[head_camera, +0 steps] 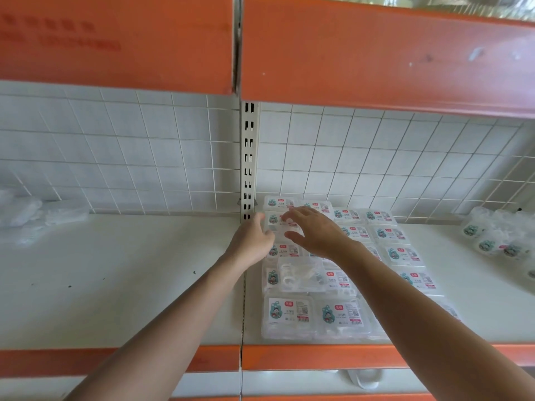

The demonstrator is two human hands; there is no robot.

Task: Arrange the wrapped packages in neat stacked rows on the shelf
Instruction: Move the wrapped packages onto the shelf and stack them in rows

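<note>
- leaving the crumpled clear wrap [23, 212] at the far left of the shelf [115, 270] alone; no part in this step.
- using the left hand [254, 240], just right of the slotted upright [247, 157], as a stop against the left edge of the back packages; cannot tell whether its fingers curl round an edge or only press, being mostly hidden behind the hand itself.
- lowering the right hand [315, 231], fingers spread and fairly straight with the thumb wide and nothing gripped, flat onto the package near the back [275, 219] and sliding it leftward to the stop, judged the step in hand.
- pressing lightly and evenly; slick clear cases likely to skate and nudge their neighbours.
- matching edges to the rows of wrapped packages [389, 233] lying flat, label up, in the right bay from back wall to front lip.
- then seeing to the askew package [301, 274], lying crooked on top in mid-row, probably needing a lift and a turn rather than a push.
- fetching from the loose pile [492, 241], well apart at the far right, only once these rows sit square.
</note>
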